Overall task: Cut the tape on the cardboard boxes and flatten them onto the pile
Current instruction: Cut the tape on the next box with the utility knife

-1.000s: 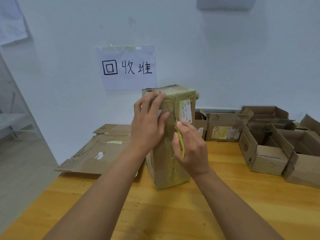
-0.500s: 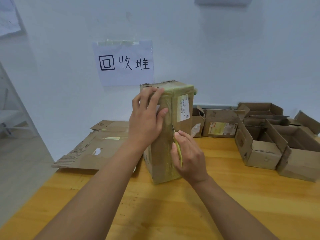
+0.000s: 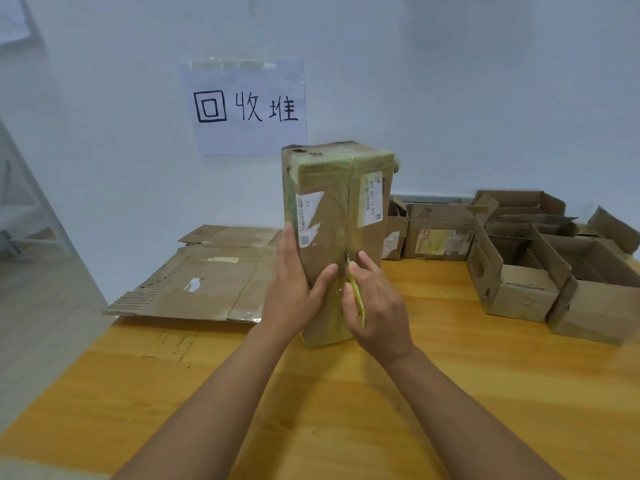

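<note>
Left hand [image 3: 294, 292] now lower, pressing box [image 3: 337, 216]; right hand [image 3: 375, 306] gripping cutter [image 3: 355, 294] further down tape.

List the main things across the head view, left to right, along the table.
Flattened brown cardboard pile → tall taped brown cardboard box standing upright → small labelled brown cardboard box by the wall → open empty brown cardboard boxes.
</note>
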Available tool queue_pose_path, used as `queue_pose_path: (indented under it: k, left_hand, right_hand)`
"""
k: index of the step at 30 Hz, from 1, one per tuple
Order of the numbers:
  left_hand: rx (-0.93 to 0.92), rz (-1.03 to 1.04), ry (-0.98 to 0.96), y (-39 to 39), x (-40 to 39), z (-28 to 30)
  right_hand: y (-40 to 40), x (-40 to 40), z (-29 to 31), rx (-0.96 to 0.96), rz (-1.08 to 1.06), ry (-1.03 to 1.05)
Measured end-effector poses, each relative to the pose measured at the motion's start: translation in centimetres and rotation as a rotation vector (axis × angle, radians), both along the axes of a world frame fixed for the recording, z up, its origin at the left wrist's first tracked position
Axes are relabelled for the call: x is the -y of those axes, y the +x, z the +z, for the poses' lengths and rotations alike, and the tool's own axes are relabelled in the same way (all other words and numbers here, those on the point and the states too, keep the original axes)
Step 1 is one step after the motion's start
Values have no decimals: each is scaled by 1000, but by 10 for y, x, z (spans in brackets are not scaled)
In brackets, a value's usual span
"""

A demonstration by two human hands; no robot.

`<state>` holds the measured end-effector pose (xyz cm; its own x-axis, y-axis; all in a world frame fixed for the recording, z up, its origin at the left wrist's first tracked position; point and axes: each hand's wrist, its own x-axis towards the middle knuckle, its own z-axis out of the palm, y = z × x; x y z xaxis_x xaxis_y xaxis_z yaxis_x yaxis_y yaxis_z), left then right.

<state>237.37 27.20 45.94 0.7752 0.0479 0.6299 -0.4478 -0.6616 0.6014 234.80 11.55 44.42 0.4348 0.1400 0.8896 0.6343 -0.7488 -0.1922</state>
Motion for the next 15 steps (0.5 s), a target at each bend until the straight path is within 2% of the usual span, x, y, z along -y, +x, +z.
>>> queue_pose_path:
  k: [9, 15]
  left_hand:
    - [-14, 104, 13, 0, 11, -2]
    - [66, 205, -7, -9, 19, 31]
  right_hand:
    - [-5, 0, -8, -25, 25, 19]
    - [-12, -4, 33, -39, -55, 49]
